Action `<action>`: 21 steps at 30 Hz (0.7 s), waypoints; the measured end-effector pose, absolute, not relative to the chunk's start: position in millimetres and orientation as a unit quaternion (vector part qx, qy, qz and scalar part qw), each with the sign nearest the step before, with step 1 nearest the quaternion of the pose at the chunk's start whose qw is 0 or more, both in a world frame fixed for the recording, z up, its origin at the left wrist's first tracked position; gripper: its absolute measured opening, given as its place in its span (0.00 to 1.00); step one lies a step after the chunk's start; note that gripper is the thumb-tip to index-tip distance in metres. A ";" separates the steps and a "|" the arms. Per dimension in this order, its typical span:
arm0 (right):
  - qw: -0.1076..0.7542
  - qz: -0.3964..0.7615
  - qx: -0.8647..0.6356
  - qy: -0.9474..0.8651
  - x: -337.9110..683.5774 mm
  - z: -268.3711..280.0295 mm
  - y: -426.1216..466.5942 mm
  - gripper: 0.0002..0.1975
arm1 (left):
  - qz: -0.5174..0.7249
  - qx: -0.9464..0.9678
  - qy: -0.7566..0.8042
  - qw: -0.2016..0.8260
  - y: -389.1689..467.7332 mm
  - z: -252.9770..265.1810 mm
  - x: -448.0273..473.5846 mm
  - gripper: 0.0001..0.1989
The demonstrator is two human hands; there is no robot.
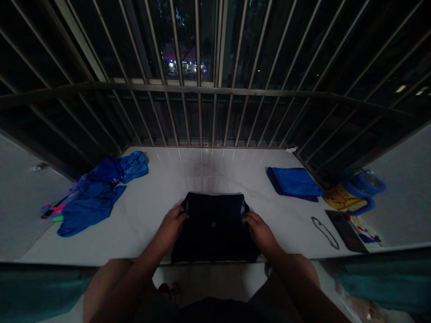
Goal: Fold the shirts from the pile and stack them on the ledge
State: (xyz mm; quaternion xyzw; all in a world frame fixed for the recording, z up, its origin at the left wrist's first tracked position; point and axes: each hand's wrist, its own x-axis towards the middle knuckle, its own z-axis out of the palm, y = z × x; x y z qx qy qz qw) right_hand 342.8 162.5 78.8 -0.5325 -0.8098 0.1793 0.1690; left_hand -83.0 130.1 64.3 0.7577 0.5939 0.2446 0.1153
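A dark, nearly black garment (215, 237) lies spread flat in front of me, a small pale mark near its middle and lighter patches at its upper corners. Its kind is hard to make out in the dim light. On its left edge, near the upper corner, my left hand (174, 222) is closed, thumb and fingers pinching the cloth. My right hand (258, 227) grips the opposite edge at about the same height. The garment's near end reaches the front edge of the white ledge (151, 179).
Crumpled blue clothes (94, 193) lie at the left. Folded blue cloth (296, 181) rests at the right, near a yellow-and-blue container (350, 193), a dark flat phone-like object (346, 231) and a cord loop (325, 232). Metal window bars (215, 91) stand behind the ledge.
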 end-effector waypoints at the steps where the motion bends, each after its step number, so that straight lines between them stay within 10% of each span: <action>1: 0.155 0.179 -0.541 -0.807 346.2 69.7 148.8 0.28 | 0.236 0.754 0.603 0.113 116.7 55.2 -82.6 0.29; 9: 0.191 0.090 -0.602 -0.770 314.0 87.7 156.4 0.23 | 0.283 0.740 0.605 0.080 152.7 78.4 -60.2 0.27; 21: 0.025 0.113 -0.663 -0.740 292.1 60.2 205.7 0.34 | 0.126 0.762 0.633 0.051 193.3 34.5 -27.3 0.32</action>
